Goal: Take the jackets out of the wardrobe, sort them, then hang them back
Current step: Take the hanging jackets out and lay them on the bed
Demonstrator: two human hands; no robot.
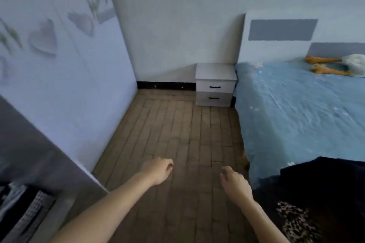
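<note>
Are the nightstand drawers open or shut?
Shut. Both drawer fronts on the nightstand sit flush with its body, black handles facing out, with no gap showing around either.

Matt wood-plank floor (177,134), wrinkled blue cloth bedspread (296,114), smooth white-painted nightstand (215,85)

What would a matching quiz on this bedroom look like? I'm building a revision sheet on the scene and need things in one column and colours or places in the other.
Things
1. nightstand
2. bedspread
3. dark garment
4. plush toy

Descriptions
A. light blue, covering the bed
B. white body with orange legs, lying near the headboard
C. white with two drawers, standing between wall and bed
D. black, lying on the near corner of the bed

Pairs: 1-C, 2-A, 3-D, 4-B
</note>
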